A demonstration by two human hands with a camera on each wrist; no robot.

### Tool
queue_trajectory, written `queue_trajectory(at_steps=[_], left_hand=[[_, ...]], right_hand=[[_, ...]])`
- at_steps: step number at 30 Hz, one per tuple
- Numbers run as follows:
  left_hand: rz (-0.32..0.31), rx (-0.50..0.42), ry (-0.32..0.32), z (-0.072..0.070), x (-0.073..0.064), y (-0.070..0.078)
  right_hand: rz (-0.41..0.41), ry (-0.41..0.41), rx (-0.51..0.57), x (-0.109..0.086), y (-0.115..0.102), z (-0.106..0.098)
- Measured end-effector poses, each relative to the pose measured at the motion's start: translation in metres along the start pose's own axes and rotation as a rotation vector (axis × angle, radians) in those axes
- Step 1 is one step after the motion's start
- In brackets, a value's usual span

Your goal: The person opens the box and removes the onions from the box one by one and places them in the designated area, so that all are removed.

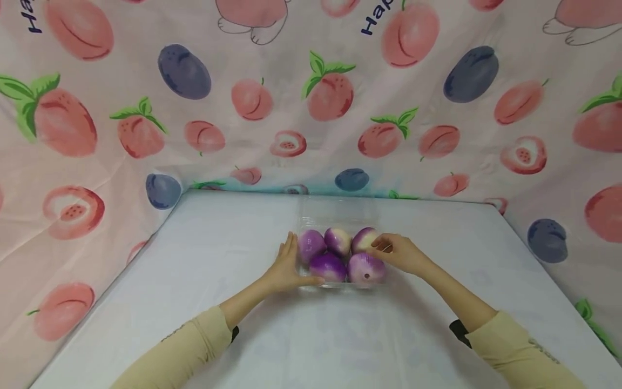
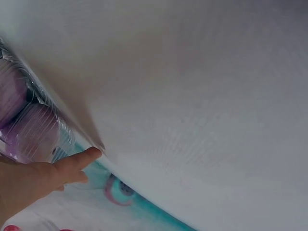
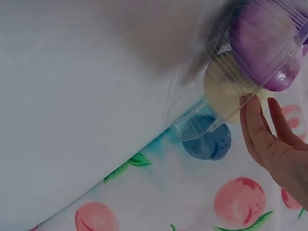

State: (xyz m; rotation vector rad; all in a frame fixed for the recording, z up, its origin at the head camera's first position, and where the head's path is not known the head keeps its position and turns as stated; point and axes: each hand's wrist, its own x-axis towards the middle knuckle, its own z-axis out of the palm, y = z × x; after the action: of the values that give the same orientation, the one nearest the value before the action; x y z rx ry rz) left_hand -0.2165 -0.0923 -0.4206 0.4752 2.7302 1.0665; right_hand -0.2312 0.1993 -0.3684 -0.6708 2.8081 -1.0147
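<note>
Five round purple-and-white vegetables that look like turnips, among them a front left one (image 1: pixel 328 267), a front right one (image 1: pixel 366 268) and a back right one (image 1: pixel 363 239), sit in a clear plastic box (image 1: pixel 335 284). Its lid (image 1: pixel 337 208) is folded open behind. My left hand (image 1: pixel 285 270) rests against the box's left side, fingers straight toward the back and thumb along the front edge. At the right side, my right hand (image 1: pixel 400 253) has loosely bent fingers, with thumb and fingertips apart beside the back right turnip. In the right wrist view its fingertips (image 3: pixel 249 103) reach the box's rim.
A white table (image 1: pixel 233 340) carries the box near its middle. Behind it and at both sides hangs a cloth (image 1: pixel 291 32) printed with peaches and blue fruit. The table's back edge lies just past the open lid.
</note>
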Motion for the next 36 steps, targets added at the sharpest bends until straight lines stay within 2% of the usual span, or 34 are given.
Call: queue_trajectory(at_steps=[4,8,16,23,31,36], left_hand=[[-0.007,-0.012,0.012,-0.001,-0.003,-0.001],[-0.009,-0.014,0.018,-0.001,-0.004,-0.004],[-0.01,-0.018,0.004,-0.001,-0.005,-0.005],[-0.02,-0.021,0.012,-0.004,-0.004,-0.005],[-0.019,-0.01,0.014,-0.002,-0.003,-0.003],[-0.008,-0.002,0.004,0.0,-0.001,-0.002]], right_hand=[[-0.086,-0.006,-0.049,0.0,-0.004,0.004],[-0.106,-0.011,-0.084,0.001,-0.005,0.007],[-0.047,-0.045,-0.155,-0.002,-0.005,0.009],[-0.065,-0.034,-0.195,0.001,-0.005,0.012],[-0.034,0.009,-0.226,0.001,-0.008,0.014],[-0.016,0.009,-0.256,-0.001,-0.01,0.013]])
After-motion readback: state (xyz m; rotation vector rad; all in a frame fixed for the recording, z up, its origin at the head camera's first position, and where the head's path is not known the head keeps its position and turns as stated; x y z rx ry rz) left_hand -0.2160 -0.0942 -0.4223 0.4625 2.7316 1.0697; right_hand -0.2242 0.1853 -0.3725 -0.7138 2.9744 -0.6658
